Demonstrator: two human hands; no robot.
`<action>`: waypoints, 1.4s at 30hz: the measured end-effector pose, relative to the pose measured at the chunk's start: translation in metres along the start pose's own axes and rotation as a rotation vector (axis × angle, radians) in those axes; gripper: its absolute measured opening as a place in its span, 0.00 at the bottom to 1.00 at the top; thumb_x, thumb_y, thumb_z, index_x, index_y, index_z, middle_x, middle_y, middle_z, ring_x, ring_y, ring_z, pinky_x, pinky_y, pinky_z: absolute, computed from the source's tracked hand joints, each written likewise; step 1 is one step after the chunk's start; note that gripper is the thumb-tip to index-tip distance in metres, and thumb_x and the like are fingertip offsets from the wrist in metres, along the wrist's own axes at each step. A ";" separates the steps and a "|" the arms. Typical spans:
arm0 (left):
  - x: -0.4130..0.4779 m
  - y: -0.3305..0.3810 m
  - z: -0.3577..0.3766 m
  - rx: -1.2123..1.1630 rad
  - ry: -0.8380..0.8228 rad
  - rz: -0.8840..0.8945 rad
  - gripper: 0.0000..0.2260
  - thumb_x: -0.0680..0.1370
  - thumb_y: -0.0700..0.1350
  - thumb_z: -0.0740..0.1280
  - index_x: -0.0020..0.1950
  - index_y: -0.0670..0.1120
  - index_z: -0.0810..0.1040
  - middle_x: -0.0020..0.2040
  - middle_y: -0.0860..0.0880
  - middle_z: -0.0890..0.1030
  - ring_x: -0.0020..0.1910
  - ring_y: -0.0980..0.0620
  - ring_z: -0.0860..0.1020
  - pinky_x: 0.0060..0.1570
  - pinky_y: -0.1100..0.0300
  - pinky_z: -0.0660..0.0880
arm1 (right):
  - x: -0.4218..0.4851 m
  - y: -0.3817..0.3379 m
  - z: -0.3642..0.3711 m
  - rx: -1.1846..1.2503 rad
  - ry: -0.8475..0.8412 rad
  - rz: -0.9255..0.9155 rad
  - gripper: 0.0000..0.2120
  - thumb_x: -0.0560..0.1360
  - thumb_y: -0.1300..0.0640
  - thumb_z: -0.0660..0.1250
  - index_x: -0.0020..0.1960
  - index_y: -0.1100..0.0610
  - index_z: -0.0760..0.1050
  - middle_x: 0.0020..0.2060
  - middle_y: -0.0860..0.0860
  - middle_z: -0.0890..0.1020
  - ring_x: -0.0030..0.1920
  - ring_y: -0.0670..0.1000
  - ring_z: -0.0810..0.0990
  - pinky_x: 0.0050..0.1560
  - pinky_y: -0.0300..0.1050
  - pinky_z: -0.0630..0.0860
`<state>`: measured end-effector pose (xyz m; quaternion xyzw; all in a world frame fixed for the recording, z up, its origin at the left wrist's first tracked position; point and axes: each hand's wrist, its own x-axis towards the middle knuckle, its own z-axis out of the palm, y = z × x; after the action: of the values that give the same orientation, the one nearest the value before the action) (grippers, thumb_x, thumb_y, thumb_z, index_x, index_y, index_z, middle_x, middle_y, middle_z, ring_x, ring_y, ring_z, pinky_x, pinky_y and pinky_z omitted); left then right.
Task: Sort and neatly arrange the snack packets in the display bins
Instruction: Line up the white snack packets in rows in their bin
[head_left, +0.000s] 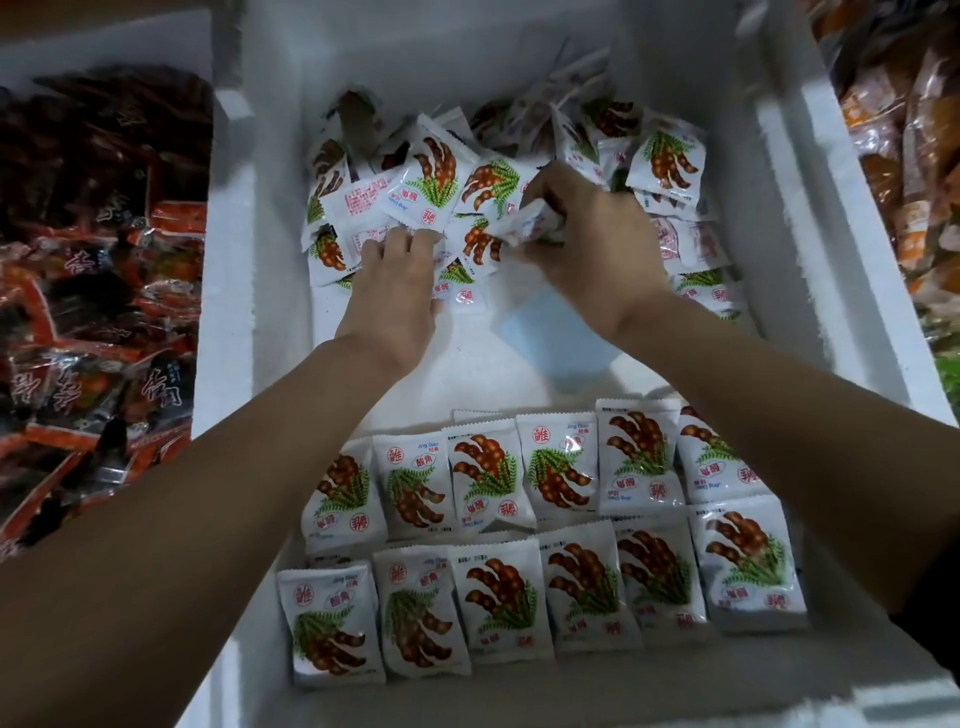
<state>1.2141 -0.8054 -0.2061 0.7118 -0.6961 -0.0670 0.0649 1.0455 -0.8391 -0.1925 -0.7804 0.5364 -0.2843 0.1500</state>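
A white foam bin (270, 322) holds white snack packets printed with brown pods and green leaves. Two neat rows of packets (540, 540) lie at the near end. A loose heap of the same packets (467, 176) fills the far end. My left hand (395, 280) rests palm down on the heap's near edge, fingers curled onto a packet. My right hand (587, 234) is closed around a white packet (524, 223) lifted slightly above the heap.
A bin of red and black snack packets (98, 270) stands to the left. Orange packets (904, 156) fill a bin to the right. Bare bin floor (483, 364) shows between the heap and the rows.
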 end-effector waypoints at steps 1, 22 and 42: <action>0.000 -0.001 -0.001 -0.027 0.011 -0.005 0.23 0.78 0.33 0.63 0.73 0.41 0.64 0.69 0.39 0.67 0.66 0.40 0.64 0.65 0.54 0.60 | 0.002 0.000 -0.003 0.037 0.025 0.012 0.13 0.73 0.56 0.70 0.56 0.55 0.73 0.43 0.52 0.83 0.42 0.55 0.79 0.43 0.42 0.70; -0.061 0.044 -0.034 -1.136 0.075 -0.307 0.10 0.78 0.51 0.67 0.52 0.48 0.70 0.46 0.51 0.79 0.44 0.60 0.78 0.49 0.68 0.74 | -0.041 -0.027 -0.017 0.793 -0.125 0.397 0.14 0.69 0.55 0.74 0.51 0.55 0.73 0.32 0.50 0.76 0.34 0.48 0.78 0.40 0.40 0.77; -0.062 0.037 -0.030 -1.094 0.146 -0.327 0.12 0.73 0.43 0.73 0.51 0.51 0.72 0.44 0.54 0.81 0.37 0.66 0.79 0.41 0.71 0.76 | -0.004 0.039 -0.011 -0.268 -0.467 0.246 0.40 0.66 0.39 0.72 0.69 0.60 0.65 0.64 0.60 0.68 0.65 0.60 0.64 0.65 0.52 0.62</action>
<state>1.1818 -0.7446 -0.1694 0.6756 -0.4348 -0.3772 0.4607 1.0085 -0.8500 -0.2064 -0.7667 0.6106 -0.0033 0.1984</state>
